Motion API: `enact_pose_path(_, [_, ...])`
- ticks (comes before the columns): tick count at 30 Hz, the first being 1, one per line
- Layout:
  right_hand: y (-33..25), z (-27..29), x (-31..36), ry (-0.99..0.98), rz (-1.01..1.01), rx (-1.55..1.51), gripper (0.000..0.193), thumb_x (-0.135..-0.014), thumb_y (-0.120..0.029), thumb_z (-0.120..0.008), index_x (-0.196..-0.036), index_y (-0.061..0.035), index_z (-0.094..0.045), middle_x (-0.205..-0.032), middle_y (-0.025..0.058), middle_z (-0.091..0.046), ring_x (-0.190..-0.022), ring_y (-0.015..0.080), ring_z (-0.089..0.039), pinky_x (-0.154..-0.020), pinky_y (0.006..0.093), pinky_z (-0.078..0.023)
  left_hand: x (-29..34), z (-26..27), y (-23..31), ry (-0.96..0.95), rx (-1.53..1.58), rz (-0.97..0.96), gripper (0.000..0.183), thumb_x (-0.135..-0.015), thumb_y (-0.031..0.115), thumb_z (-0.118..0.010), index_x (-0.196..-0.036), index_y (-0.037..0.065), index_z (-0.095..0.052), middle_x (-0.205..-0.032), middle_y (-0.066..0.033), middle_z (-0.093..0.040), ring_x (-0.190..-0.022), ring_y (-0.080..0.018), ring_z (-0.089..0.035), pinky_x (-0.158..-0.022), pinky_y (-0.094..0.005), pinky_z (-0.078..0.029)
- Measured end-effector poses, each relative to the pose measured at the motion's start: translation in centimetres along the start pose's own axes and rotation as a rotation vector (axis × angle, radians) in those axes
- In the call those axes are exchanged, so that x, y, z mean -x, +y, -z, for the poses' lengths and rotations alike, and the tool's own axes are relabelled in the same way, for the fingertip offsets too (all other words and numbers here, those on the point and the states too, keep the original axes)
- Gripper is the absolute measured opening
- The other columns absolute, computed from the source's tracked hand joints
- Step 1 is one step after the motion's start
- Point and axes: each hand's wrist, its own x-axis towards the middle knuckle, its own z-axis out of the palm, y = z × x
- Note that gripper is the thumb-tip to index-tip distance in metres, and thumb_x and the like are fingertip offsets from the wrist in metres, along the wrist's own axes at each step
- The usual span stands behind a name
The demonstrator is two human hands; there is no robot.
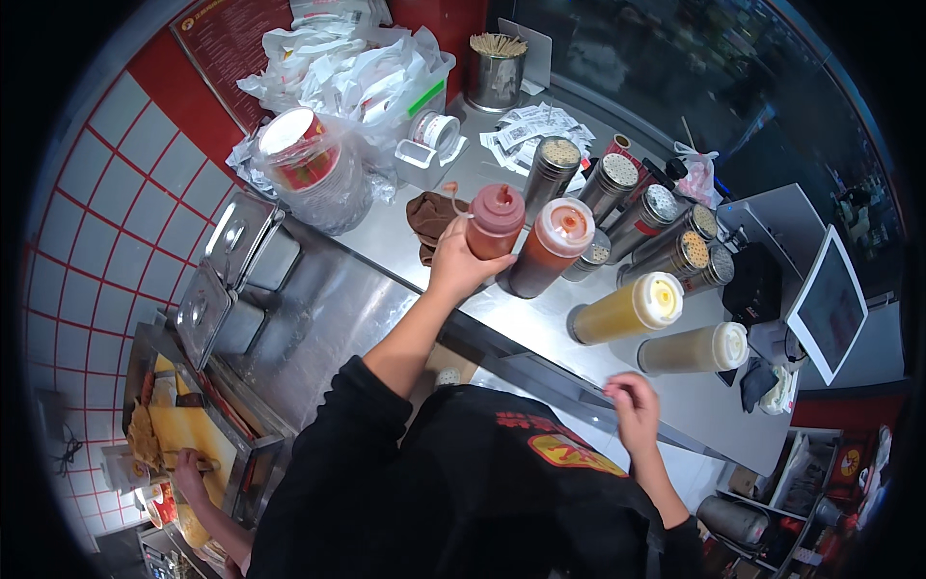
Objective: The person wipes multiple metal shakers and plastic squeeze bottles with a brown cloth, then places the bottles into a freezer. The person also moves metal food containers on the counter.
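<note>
My left hand [457,262] is closed around a red sauce squeeze bottle [497,227], which stands at the near edge of the steel counter. A string-tied cap hangs by its rim. Touching distance to the right is a second squeeze bottle [550,253] of darker orange-red sauce with a clear lid. My right hand [634,410] hovers off the counter's near edge, fingers loosely curled and holding nothing visible. Nearest to it are a yellow sauce bottle [627,311] and a pale cream sauce bottle [693,349]. A brown cloth [431,222] lies behind my left hand.
Several metal shakers [608,183] stand behind the bottles, beside paper slips [540,132]. A tablet [828,305] is at the right. Wrapped paper tubs [313,183] and plastic bags [352,72] fill the back left. Another person's hand [190,475] works over a yellow board [204,434].
</note>
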Motion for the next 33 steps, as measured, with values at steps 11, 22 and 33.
enact_pose_path(11, [1.3, -24.2, -18.0, -0.129, 0.450, 0.787, 0.047, -0.075, -0.021, -0.068, -0.120, -0.0180, -0.054, -0.132, 0.0161, -0.039, -0.121, 0.0383, -0.036, -0.096, 0.0545, -0.033, 0.7, 15.1, -1.2, 0.182, 0.867, 0.311, 0.051, -0.074, 0.032, -0.068, -0.113, 0.003, -0.052, -0.103, -0.0055, -0.058, -0.096, -0.0169, -0.055, -0.086, -0.0300, -0.042])
enact_pose_path(22, [-7.5, -24.4, -17.8, -0.079, 0.320, -0.075, 0.034, -0.071, -0.019, -0.071, -0.103, -0.0126, -0.061, -0.097, 0.0117, -0.054, -0.099, 0.0313, -0.054, -0.085, 0.0398, -0.044, -0.7, 15.4, -0.7, 0.434, 0.811, 0.217, 0.037, -0.081, 0.020, -0.063, -0.111, 0.002, -0.051, -0.104, -0.0073, -0.058, -0.094, -0.0180, -0.057, -0.083, -0.0319, -0.046])
enact_pose_path(33, [-3.5, -22.7, -16.3, -0.017, 0.664, 0.321, 0.038, -0.054, -0.014, -0.071, -0.091, -0.0163, -0.064, -0.102, 0.0099, -0.050, -0.097, 0.0344, -0.050, -0.081, 0.0422, -0.044, -1.8, 12.7, 0.9, 0.686, 1.136, 0.390, 0.033, -0.081, 0.014, -0.065, -0.110, 0.006, -0.052, -0.098, -0.0039, -0.057, -0.086, -0.0144, -0.057, -0.077, -0.0308, -0.047])
